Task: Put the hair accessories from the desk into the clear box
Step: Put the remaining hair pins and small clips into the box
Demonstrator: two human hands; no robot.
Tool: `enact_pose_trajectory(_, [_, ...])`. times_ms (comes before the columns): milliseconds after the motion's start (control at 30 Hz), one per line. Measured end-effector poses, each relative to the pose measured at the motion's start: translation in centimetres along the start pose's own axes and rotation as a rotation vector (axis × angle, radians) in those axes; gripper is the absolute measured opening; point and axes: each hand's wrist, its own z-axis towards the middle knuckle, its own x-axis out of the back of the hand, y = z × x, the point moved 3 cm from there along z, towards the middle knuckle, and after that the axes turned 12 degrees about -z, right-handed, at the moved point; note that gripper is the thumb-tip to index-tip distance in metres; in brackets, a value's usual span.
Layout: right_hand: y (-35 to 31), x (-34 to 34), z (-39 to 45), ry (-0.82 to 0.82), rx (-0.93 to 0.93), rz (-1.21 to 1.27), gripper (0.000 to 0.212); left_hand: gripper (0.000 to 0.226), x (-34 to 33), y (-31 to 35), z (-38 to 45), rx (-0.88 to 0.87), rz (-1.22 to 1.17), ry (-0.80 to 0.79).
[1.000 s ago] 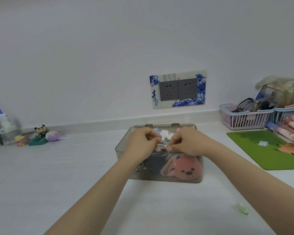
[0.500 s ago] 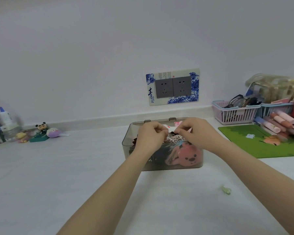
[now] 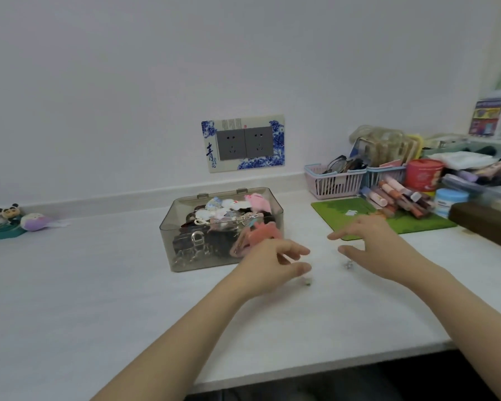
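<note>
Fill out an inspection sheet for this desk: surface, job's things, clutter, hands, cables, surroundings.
Surface: white desk.
Job's things: clear box open, full of hair accessories; two small pieces lie on the desk.
Clutter: green mat, pink basket, tubes, red tin, toys.
Hands: left hand and right hand open, hovering by the small pieces.
Cables: nothing seen.
Surroundings: wall socket.

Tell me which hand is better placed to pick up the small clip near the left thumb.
Left. The left hand hovers with its thumb just above the small clip; the right hand is farther right.
</note>
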Motion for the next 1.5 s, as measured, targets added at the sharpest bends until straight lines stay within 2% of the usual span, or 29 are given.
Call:
enact_pose_trajectory(100, [2.0, -1.2, -1.8, -0.123, -0.078, 0.011, 0.032, 0.035, -2.3, -0.9, 0.0, 0.034, 0.099, -0.108])
enact_pose_trajectory(233, [2.0, -2.3, -3.2, -0.164, -0.082, 0.100, 0.031, 0.021, -2.8, -0.9, 0.3, 0.003, 0.172, -0.018])
enact_pose_trajectory(367, [1.5, -2.5, -3.2, -0.061, -0.113, 0.191, 0.015, 0.016, -2.8, -0.6, 0.1, -0.009, 0.129, 0.008])
enact_pose_trajectory(467, [1.2, -2.7, -3.1, -0.035, -0.113, 0.197, 0.011, 0.014, -2.7, -0.6, -0.2, -0.027, 0.113, 0.041])
enact_pose_trajectory(667, [-0.7, -1.7, -2.6, 0.000, -0.110, 0.269, 0.012, 0.019, -1.0, 0.7, -0.8, -0.119, 0.045, 0.182])
enact_pose_trajectory(833, [-3.4, -0.1, -0.9, 0.153, -0.050, 0.482, 0.021, 0.020, 1.8, 1.4, -1.3, -0.203, 0.015, 0.314])
enact_pose_trajectory(933, [-5.1, 0.5, 0.9, 0.253, -0.031, 0.514, 0.023, 0.022, 3.9, 1.7, -1.3, -0.250, 0.061, 0.408])
enact_pose_trajectory(1033, [-7.4, 1.1, 3.8, 0.289, 0.010, 0.522, 0.022, 0.021, 7.0, 1.3, -0.3, -0.254, 0.099, 0.496])
enact_pose_trajectory(1133, [-9.3, 1.4, 6.0, 0.278, 0.058, 0.520, 0.022, 0.017, 9.4, 1.0, 0.6, -0.205, 0.135, 0.518])
enact_pose_trajectory(1200, [-10.5, 0.9, 8.3, 0.245, 0.093, 0.472, 0.022, 0.016, 11.5, 0.2, 1.4, -0.115, 0.165, 0.500])
enact_pose_trajectory(1333, [-11.3, 0.4, 12.3, 0.155, 0.140, 0.414, 0.024, 0.015, 15.0, -1.3, 4.1, 0.060, 0.204, 0.341])
enact_pose_trajectory(1500, [-11.8, -2.9, 17.1, -0.159, 0.246, 0.293, 0.027, 0.012, 16.8, -3.6, 7.6, 0.158, 0.263, 0.124])
